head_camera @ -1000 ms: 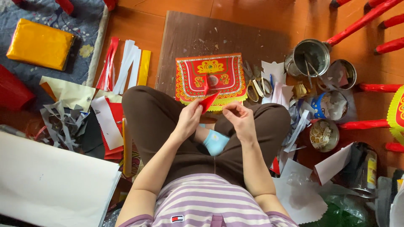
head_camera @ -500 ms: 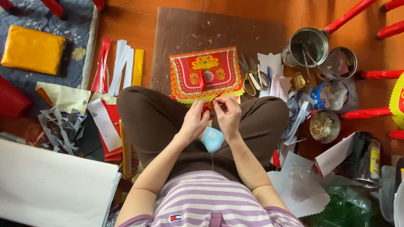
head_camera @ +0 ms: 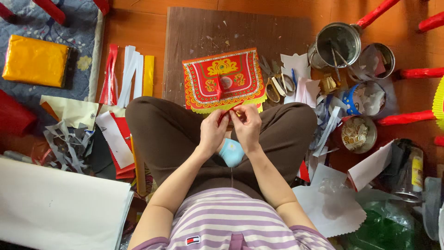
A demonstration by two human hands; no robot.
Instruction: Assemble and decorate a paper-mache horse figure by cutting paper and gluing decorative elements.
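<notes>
While two hands, left hand (head_camera: pixel 213 130) and right hand (head_camera: pixel 247 126), pinch one red paper piece (head_camera: pixel 230 112): one scissors (head_camera: pixel 273 85).

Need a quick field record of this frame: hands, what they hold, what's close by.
left hand: pinching small red paper piece, thumb and fingers closed on it
right hand: pinching the same piece from the other side
position: above crossed legs, just below red-and-yellow ornamented paper panel
surface: brown board under the panel
nearby right: metal scissors, metal pot
nearby left: loose red, white and yellow paper strips
</notes>
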